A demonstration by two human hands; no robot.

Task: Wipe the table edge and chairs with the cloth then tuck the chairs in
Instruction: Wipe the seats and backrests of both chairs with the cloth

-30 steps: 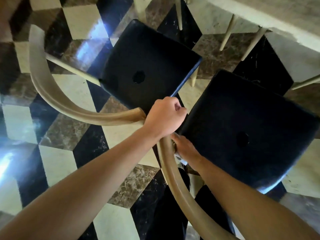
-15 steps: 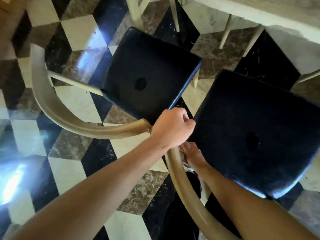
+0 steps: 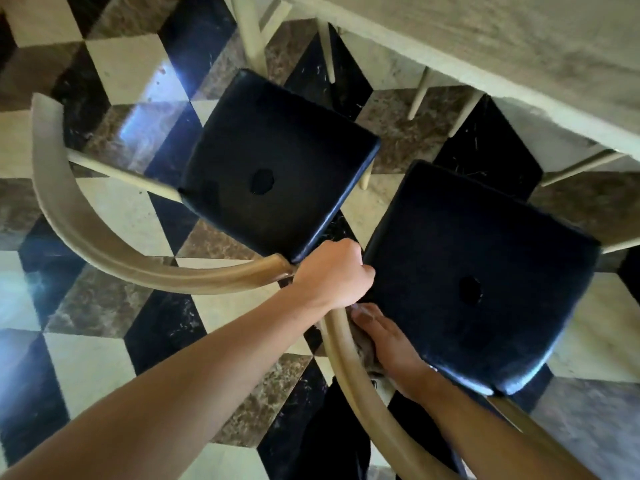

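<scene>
right hand [image 3: 388,344] lies flat-fingered, pressing crumpled pale cloth [image 3: 363,351] to near right chair's curved tan wooden backrest [image 3: 349,372] | left hand [image 3: 334,273] fisted round left chair's curved tan backrest end [image 3: 270,271] | black padded seats [image 3: 277,168] beyond | pale stone bench [image 3: 519,46] far right

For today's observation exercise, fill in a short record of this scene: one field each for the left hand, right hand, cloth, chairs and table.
left hand: grips the end of a curved wooden chair back
right hand: presses the cloth against the other chair's back rail
cloth: mostly hidden under the hand
chairs: two, dark seats, pulled out
table: pale edge, upper right
</scene>
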